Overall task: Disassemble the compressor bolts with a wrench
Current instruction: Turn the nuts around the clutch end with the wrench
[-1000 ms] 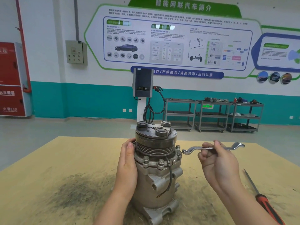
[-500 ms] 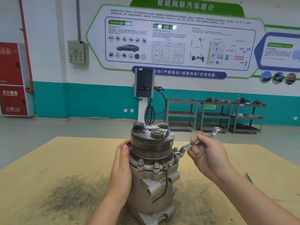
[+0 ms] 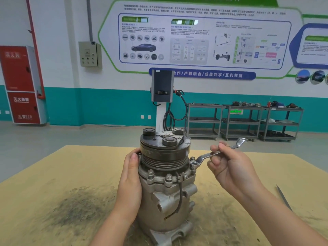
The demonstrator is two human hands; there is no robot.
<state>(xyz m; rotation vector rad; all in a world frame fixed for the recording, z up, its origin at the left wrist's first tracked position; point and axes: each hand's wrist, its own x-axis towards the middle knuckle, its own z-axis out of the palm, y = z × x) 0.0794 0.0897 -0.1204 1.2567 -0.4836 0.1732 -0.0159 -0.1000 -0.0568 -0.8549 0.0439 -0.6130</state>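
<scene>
Upright grey metal compressor (image 3: 165, 189) stands mid-table on the tan wooden table (image 3: 53, 174). Left hand (image 3: 130, 176) pressed flat against its left side, fingers straight. Right hand (image 3: 229, 167), right of it, pinches one silver double-ended ring wrench (image 3: 213, 154), near ring on a right-side flange bolt (image 3: 193, 165). Four flange bolts visible.

Grey cast-metal compressor (image 3: 165, 197), upright on table, dark grooved pulley on top, black wire down its front. Hex bolts (image 3: 150, 173) standing around flange below pulley. Chrome offset ring wrench (image 3: 209, 155), tilted, lower ring end seated at right-side flange bolt (image 3: 193, 164).
</scene>
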